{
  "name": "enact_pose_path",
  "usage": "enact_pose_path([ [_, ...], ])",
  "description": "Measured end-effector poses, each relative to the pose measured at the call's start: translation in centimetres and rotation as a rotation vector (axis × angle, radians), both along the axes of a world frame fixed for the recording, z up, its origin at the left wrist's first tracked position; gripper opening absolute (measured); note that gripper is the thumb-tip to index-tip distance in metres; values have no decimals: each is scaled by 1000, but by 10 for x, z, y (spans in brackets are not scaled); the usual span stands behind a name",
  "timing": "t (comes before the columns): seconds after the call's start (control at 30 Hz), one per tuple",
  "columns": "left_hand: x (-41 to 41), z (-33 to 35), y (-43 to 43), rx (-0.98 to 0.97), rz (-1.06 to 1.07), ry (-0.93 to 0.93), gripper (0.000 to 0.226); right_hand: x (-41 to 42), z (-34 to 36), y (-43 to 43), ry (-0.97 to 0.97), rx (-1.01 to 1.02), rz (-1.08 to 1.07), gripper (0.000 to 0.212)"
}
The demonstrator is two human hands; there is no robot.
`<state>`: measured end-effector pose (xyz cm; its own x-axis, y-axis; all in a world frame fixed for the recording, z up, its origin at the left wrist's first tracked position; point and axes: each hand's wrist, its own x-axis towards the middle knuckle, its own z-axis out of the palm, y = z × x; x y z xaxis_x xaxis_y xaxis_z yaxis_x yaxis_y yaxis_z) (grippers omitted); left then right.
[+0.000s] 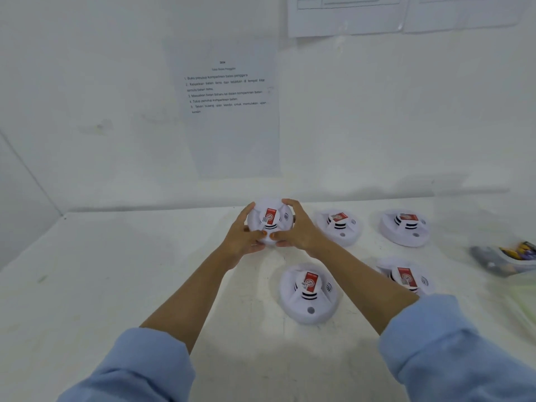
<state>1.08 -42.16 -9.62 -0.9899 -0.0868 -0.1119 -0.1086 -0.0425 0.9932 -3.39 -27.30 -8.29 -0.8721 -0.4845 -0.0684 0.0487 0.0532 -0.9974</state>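
A round white smoke detector (270,220) with a red label is lifted above the white table, near its far edge, its top tilted toward me. My left hand (242,235) grips its left side, fingers curled over the rim and thumb along the front. My right hand (295,227) grips its right side the same way. The two thumbs almost meet at the detector's near edge.
Several more white detectors with red labels lie on the table (116,285): one in front (309,294), two at the back right (339,227) (406,227), one partly behind my right forearm (406,275). A clear container of batteries (510,256) stands at the right edge. An instruction sheet (229,111) hangs on the wall.
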Motion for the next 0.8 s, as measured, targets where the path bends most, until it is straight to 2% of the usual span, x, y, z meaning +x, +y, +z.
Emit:
enact_pose_path([
  [0.13,-6,-8,-2,6,-6,1,71,-7,-11,-2,91,58,-17,79],
  [0.8,-10,-12,-5,-25,-50,18,70,-10,-15,-1,178,143,19,77],
])
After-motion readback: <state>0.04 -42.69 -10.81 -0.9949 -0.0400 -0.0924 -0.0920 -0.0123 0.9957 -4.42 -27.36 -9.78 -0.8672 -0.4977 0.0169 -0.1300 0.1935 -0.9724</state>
